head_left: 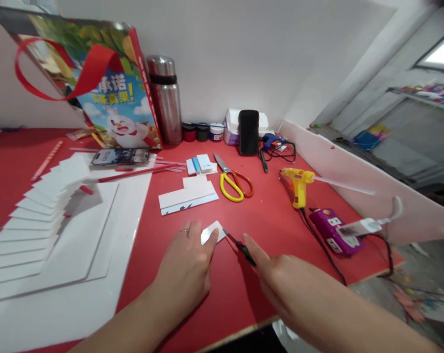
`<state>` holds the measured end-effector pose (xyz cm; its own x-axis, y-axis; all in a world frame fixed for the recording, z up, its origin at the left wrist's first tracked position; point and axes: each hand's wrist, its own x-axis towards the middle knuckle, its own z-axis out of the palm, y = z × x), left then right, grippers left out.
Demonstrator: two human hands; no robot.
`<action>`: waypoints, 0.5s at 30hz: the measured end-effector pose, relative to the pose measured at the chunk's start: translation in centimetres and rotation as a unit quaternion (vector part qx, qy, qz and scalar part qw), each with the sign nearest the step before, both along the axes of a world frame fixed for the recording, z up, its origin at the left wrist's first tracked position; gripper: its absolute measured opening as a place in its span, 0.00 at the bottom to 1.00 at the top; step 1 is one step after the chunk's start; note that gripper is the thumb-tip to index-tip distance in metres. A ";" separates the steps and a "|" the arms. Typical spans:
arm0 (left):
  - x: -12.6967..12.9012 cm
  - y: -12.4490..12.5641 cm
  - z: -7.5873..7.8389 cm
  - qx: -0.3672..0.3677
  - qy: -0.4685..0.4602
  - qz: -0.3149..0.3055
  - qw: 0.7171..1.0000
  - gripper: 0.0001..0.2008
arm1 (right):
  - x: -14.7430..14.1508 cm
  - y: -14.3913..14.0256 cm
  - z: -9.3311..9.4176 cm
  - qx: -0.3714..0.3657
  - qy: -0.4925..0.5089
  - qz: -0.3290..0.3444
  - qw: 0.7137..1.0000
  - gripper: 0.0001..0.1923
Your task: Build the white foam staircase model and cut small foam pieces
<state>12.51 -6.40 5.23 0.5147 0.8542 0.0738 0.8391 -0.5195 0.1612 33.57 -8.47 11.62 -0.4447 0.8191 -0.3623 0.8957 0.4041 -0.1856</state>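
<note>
On the red tabletop, a small white piece of foam board is pinned down by my left hand, whose curled fingers and thumb press on it. My right hand is closed around a craft knife with a dark green handle. Its blade tip meets the right edge of the small piece. Just beyond my hands lie larger white board strips, one with a pale blue printed edge. Scissors with yellow and orange handles rest apart behind them, beside a small stack of card pieces.
A fanned stepped white board model covers the left side, with a phone behind it. A gift bag, steel flask and paint pots line the wall. At right are a yellow glue gun and purple power strip.
</note>
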 end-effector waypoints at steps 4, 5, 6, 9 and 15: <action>0.0 0.0 0.0 0.007 -0.005 -0.001 1.000 0.33 | 1.0 -1.5 -0.9 -0.018 0.007 -0.028 0.999 0.43; -0.1 0.0 -0.1 0.009 -0.008 -0.001 1.000 0.33 | 1.1 -1.8 -0.9 -0.026 0.008 -0.032 0.999 0.42; -0.1 0.0 -0.1 0.012 -0.011 -0.003 1.000 0.33 | 1.3 -1.9 -0.8 -0.033 0.007 -0.037 0.999 0.42; -0.2 0.0 -0.4 0.024 -0.018 -0.011 0.999 0.33 | 1.6 -1.9 0.0 -0.062 0.009 -0.052 0.997 0.35; -1.3 0.1 -1.3 0.050 -0.086 -0.042 0.994 0.28 | 3.6 -0.2 1.2 -0.013 0.142 -0.103 0.984 0.18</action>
